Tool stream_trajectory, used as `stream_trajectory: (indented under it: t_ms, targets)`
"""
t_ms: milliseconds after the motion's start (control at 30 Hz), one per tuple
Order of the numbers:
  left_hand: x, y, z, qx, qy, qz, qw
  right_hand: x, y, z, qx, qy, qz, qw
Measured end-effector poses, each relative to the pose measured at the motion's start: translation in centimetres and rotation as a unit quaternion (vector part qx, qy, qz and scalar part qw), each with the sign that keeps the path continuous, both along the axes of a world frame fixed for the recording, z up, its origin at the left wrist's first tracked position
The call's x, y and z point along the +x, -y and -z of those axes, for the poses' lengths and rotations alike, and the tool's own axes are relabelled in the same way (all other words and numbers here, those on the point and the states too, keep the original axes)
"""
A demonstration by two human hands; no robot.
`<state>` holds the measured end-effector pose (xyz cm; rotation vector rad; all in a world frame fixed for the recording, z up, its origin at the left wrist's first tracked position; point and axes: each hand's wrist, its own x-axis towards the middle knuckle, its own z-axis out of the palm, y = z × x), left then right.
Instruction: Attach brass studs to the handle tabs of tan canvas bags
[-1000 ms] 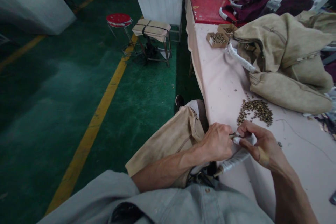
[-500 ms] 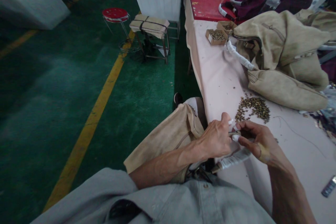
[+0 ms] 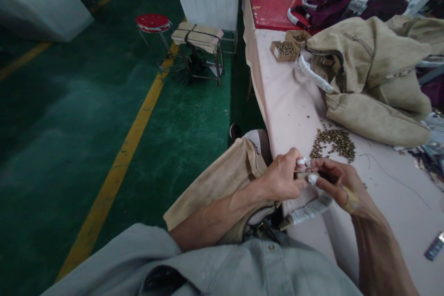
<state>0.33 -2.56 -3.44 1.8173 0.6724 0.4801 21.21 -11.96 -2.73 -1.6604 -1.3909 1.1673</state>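
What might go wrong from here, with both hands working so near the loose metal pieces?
1. The small metal pieces lie loose just beyond the right hand; a knuckle could brush and scatter them.
2. The beige bag on the lap overhangs the green floor, so it might slide down.
3. The narrow strip between the left hand and right hand is partly hidden by fingers, so a slip could go unnoticed.

The bag (image 3: 208, 189) on the lap is showing matt, suede-like cloth, and the handle (image 3: 309, 212) is wearing thin, crinkled wrapping. Metal studs (image 3: 342, 144) are glinting dully. Plain cardboard is forming the boxes (image 3: 287, 57), smooth plastic the bin (image 3: 210, 4). The stool (image 3: 152, 22) is pairing a glossy seat with metal legs.
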Motion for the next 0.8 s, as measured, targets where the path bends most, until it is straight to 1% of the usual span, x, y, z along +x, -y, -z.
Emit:
stream_trajectory:
  t_ms: [67,167,233,267,300,367,433,467,500,533,567,600,667,733,800]
  targets:
    - [-0.2,-0.4,0.1,-0.031,0.039,0.007,0.999,1.1,0.3,-0.2,0.009,0.035,-0.012,0.999]
    - [-0.8,-1.4,0.4,-0.081,0.090,0.008,0.993,2.5,1.0,-0.7,0.025,0.116,-0.051,0.992]
    - [-1.4,-2.3,0.6,-0.098,0.118,-0.006,0.988,2.8,1.4,-0.9,0.019,0.116,-0.059,0.991]
    - [-1.7,-2.6,0.6,-0.098,0.126,-0.017,0.987,2.7,1.5,-0.8,0.016,0.099,-0.045,0.994]
    - [-2.1,-2.9,0.6,-0.089,0.130,-0.026,0.987,2.4,1.5,-0.6,0.020,0.079,-0.016,0.997]
    - [-2.8,-3.2,0.3,-0.039,0.123,-0.052,0.990,1.7,1.3,-0.2,0.048,0.059,0.086,0.993]
    - [-3.5,-2.9,-0.2,0.057,0.105,-0.100,0.988,0.8,0.9,0.1,0.081,0.037,0.204,0.975]
    - [-3.9,-2.5,-0.4,0.115,0.101,-0.126,0.980,0.5,0.7,0.2,0.095,0.011,0.253,0.963]
    - [-4.3,-2.1,-0.5,0.171,0.100,-0.145,0.969,0.2,0.5,0.3,0.104,-0.021,0.291,0.951]
    - [-4.8,-1.5,-0.5,0.219,0.101,-0.144,0.960,0.0,0.2,0.3,0.112,-0.052,0.317,0.940]
    - [-5.3,-0.9,-0.4,0.254,0.098,-0.119,0.955,-0.2,0.0,0.3,0.122,-0.074,0.335,0.931]
    - [-5.8,-0.2,-0.1,0.276,0.087,-0.073,0.954,-0.4,-0.2,0.3,0.131,-0.085,0.346,0.925]
    - [-6.7,1.5,0.7,0.292,0.030,0.048,0.955,-0.9,-0.7,0.1,0.146,-0.087,0.355,0.919]
    - [-7.0,3.1,1.8,0.308,-0.049,0.147,0.939,-1.8,-1.7,-0.3,0.165,-0.096,0.350,0.917]
    - [-6.8,4.4,2.7,0.328,-0.126,0.196,0.915,-3.2,-3.2,-1.1,0.179,-0.095,0.327,0.923]
